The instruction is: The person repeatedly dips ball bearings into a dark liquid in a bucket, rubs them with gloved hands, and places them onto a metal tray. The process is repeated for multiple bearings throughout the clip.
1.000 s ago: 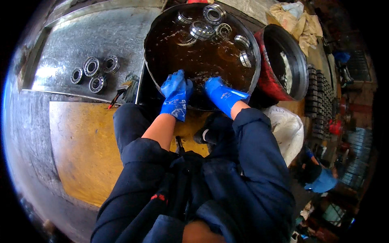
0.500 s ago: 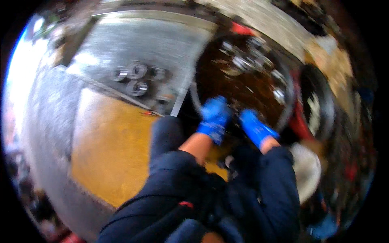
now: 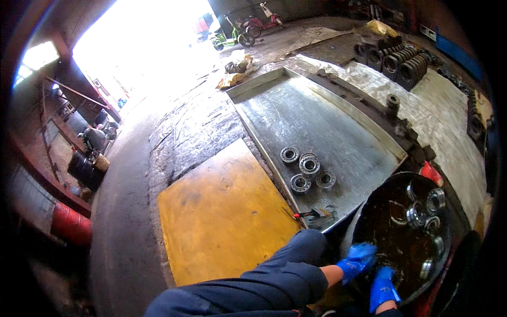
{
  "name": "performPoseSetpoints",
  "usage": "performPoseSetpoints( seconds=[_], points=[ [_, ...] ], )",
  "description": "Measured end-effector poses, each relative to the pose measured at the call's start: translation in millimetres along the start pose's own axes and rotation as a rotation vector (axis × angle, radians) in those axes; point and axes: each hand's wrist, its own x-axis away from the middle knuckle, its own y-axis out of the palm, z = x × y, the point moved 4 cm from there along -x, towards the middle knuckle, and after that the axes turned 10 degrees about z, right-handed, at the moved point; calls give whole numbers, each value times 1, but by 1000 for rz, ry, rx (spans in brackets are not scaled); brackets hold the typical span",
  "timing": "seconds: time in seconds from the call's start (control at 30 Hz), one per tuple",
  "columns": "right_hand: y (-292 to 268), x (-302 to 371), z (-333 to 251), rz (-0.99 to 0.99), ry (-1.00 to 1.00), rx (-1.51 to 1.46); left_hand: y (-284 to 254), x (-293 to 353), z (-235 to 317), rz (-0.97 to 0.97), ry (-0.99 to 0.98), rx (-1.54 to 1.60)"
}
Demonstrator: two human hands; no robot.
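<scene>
My left hand (image 3: 359,259) and my right hand (image 3: 384,289), both in blue gloves, are close together at the near left side of a round tub (image 3: 348,239). Dark brown liquid fills the tub. The fingers of both hands are curled, and what they hold is hidden or too dark to make out. Shiny bearing rings (image 3: 415,215) lie in the tub beyond my hands. To the left stands a shallow metal tray (image 3: 317,121) with several roller bearings (image 3: 309,164) on it. A tool with a red and black handle (image 3: 303,215) rests at the tray's near edge.
A yellow sheet (image 3: 222,211) lies on the floor left of the tray. Something red (image 3: 431,173) sits at the tub's far rim. Rows of dark rings (image 3: 404,66) stand on a pale ground cover (image 3: 369,87) at the far right. Scooters (image 3: 232,37) are parked far off.
My view has swung up and to the left, so my hands and the tub now appear lower right. Both hands stay at the tub's near side.
</scene>
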Motion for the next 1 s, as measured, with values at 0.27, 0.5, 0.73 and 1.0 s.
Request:
performPoseSetpoints(
  seconds=[0.27, 0.5, 0.73, 1.0],
  points=[
    [3, 5, 33, -34, 205, -180, 5, -14, 18, -124, -15, 44],
    [12, -3, 24, -22, 226, -317, 33, -2, -8, -151, -45, -48],
    [22, 6, 36, -11, 291, -451, 23, -9, 7, -274, -94, -48],
    [28, 5, 43, 6, 328, -625, 18, -12, 14, -263, -98, -31]
  ],
)
